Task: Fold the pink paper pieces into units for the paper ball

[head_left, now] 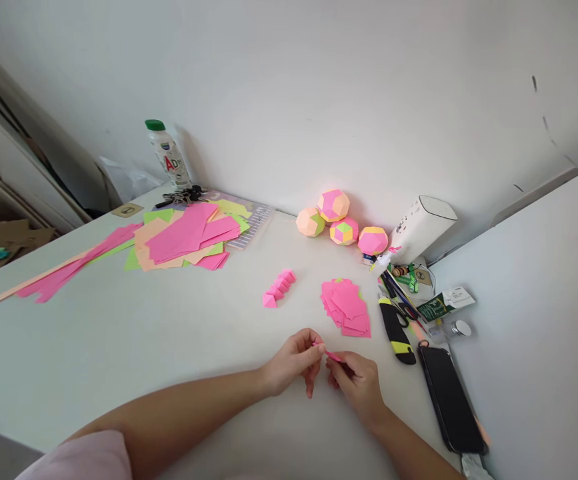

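Between my two hands is a small piece of pink paper (333, 356), seen nearly edge-on above the table's front part. My left hand (296, 360) pinches its left end between thumb and forefinger. At the other end, the fingertips of my right hand (359, 383) are closed on it. Its folds are mostly hidden by my fingers. Beyond my hands lies a short row of folded pink paper units (279, 288). To the right of that row is a loose stack of flat pink paper pieces (347, 307), with some green at its edges.
Faceted paper balls (333, 205) sit against the wall. Pink, peach and green sheets (183, 233) cover a clear ruler at the back left, near a white bottle (169, 157). Along the right lie a black-and-yellow cutter (397, 331), a phone (452, 400) and a white box (423, 227).
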`<act>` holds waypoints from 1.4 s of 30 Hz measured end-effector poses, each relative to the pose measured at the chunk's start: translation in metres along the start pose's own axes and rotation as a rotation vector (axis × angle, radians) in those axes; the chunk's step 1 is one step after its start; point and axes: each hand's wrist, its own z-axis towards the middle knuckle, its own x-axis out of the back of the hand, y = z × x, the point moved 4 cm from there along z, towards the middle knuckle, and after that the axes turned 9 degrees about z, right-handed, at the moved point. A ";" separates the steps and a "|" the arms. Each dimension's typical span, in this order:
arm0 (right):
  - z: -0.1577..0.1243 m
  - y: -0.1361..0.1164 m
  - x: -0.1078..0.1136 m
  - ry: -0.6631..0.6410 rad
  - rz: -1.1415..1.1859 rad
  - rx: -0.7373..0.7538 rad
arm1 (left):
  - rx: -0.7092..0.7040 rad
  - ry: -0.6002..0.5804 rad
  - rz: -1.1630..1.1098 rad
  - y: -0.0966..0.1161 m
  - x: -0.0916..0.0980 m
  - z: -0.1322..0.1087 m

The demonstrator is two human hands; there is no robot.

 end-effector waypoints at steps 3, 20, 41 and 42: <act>0.000 0.002 0.000 0.008 0.008 -0.007 | 0.011 0.019 0.012 0.000 0.001 0.000; 0.000 0.007 0.002 0.023 0.052 -0.076 | -0.011 -0.018 0.110 -0.003 0.001 -0.003; 0.002 -0.002 0.000 -0.147 0.222 -0.107 | -0.020 -0.025 0.185 0.010 -0.009 -0.007; 0.003 -0.002 0.000 -0.146 0.218 -0.104 | -0.021 -0.024 0.187 0.010 -0.009 -0.008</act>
